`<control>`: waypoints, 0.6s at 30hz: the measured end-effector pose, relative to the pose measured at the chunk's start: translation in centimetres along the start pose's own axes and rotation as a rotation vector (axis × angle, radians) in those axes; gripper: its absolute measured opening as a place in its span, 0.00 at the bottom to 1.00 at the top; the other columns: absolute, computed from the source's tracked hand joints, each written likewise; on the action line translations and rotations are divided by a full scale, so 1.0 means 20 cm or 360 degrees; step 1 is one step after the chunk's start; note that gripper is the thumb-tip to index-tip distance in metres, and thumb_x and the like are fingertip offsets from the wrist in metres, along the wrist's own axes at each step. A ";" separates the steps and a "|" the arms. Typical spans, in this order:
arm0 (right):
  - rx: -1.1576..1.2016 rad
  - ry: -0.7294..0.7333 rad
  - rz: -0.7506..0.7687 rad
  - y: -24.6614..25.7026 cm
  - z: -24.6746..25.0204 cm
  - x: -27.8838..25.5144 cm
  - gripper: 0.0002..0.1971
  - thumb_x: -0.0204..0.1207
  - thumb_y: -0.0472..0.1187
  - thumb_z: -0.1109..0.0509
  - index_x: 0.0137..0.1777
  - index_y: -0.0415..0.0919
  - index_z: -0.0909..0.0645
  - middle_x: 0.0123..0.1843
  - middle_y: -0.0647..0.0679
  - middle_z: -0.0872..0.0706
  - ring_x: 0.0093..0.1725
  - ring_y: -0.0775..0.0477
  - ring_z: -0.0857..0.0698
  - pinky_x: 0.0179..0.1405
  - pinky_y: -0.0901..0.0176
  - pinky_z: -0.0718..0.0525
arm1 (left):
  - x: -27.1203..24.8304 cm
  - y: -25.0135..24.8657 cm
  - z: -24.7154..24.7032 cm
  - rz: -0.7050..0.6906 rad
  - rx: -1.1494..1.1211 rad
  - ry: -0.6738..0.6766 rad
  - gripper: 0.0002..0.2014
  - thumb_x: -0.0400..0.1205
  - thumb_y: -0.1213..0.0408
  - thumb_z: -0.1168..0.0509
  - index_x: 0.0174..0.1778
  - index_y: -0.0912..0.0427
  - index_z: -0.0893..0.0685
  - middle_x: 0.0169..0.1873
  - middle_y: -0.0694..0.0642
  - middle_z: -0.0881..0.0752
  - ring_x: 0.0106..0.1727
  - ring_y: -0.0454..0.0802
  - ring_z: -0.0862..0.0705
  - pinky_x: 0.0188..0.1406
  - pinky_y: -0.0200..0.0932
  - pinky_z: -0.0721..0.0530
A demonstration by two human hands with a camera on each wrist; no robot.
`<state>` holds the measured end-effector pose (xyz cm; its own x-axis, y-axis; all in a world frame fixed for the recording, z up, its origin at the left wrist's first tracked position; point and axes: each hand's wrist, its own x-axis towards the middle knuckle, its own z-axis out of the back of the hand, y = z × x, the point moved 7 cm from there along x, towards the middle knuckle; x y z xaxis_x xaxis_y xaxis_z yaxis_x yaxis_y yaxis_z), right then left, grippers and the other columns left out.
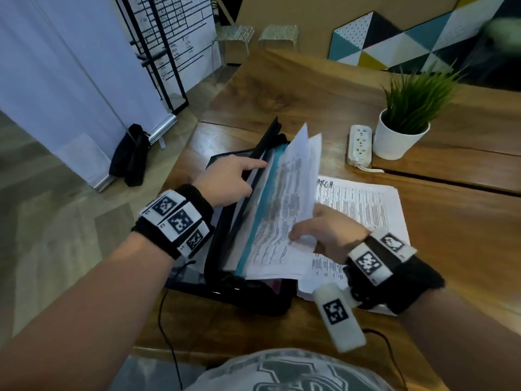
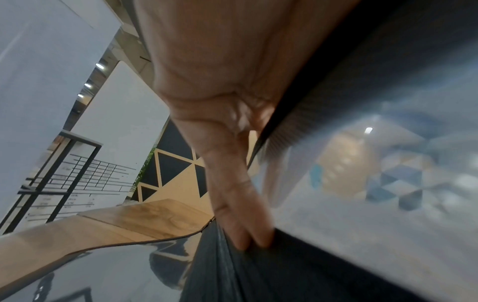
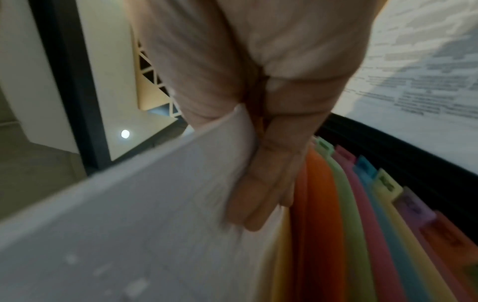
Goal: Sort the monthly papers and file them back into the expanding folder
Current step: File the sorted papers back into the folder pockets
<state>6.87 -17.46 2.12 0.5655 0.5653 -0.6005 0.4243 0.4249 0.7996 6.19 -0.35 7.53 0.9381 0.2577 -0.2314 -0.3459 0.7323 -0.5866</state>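
Fingers of right hand (image 1: 328, 231) pinch a sheaf of papers (image 1: 284, 210) halfway into the expanding folder (image 1: 248, 292); left hand (image 1: 231, 180) fingers spread its pockets. Stack (image 1: 366, 210) right of folder still unfiled, roughly midway.

The print on the sheaf of papers (image 1: 284, 193) held upright is smeared past reading, the left hand's (image 1: 228, 182) fingertips vanish behind the folder's (image 1: 253, 294) dividers toward two o'clock, and the right hand's (image 1: 324, 232) fingers hide behind the sheets.
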 end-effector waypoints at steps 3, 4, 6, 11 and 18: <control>-0.0264 -0.0101 0.0058 -0.02 -0.01 0.07 0.14 0.70 0.34 0.26 0.54 0.31 0.23 0.49 0.37 0.14 0.45 0.40 0.13 0.41 0.55 0.11 | -0.01 0.01 0.01 0.0001 -0.0091 -0.0032 0.33 0.75 0.80 0.37 0.73 0.46 0.24 0.72 0.46 0.25 0.33 0.24 0.18 0.31 0.20 0.26; -0.0226 -0.0152 0.0114 -0.02 0.01 0.07 0.13 0.72 0.36 0.26 0.54 0.34 0.22 0.49 0.38 0.13 0.45 0.40 0.13 0.41 0.53 0.11 | -0.02 0.02 0.01 -0.0002 -0.0092 -0.0042 0.33 0.75 0.79 0.36 0.73 0.46 0.23 0.73 0.46 0.25 0.50 0.27 0.17 0.44 0.21 0.25; -0.0041 -0.0359 0.0240 -0.01 0.07 0.06 0.08 0.73 0.35 0.27 0.50 0.35 0.21 0.42 0.36 0.13 0.36 0.39 0.12 0.34 0.51 0.12 | -0.02 0.04 0.03 0.0011 -0.0113 -0.0057 0.33 0.74 0.79 0.36 0.72 0.45 0.23 0.73 0.45 0.25 0.66 0.43 0.21 0.47 0.20 0.26; -0.0076 -0.0393 0.0362 -0.01 0.05 0.09 0.05 0.74 0.26 0.32 0.41 0.35 0.19 0.23 0.41 0.18 0.20 0.47 0.21 0.19 0.60 0.19 | -0.02 0.04 0.02 -0.0010 -0.0095 -0.0064 0.33 0.74 0.77 0.36 0.72 0.40 0.24 0.73 0.48 0.24 0.20 0.35 0.23 0.23 0.28 0.25; -0.0645 -0.0249 0.0323 0.00 -0.10 0.24 0.07 0.75 0.34 0.32 0.49 0.33 0.15 0.33 0.38 0.15 0.21 0.50 0.21 0.17 0.65 0.22 | -0.01 0.02 -0.03 -0.0035 -0.0153 -0.0065 0.34 0.74 0.78 0.38 0.72 0.41 0.24 0.70 0.52 0.21 0.13 0.40 0.30 0.16 0.38 0.27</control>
<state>8.16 -13.32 -0.86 0.7214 0.5653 -0.4000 0.0018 0.5761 0.8174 5.84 -0.48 6.74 0.9448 0.2692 -0.1869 -0.3235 0.6749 -0.6632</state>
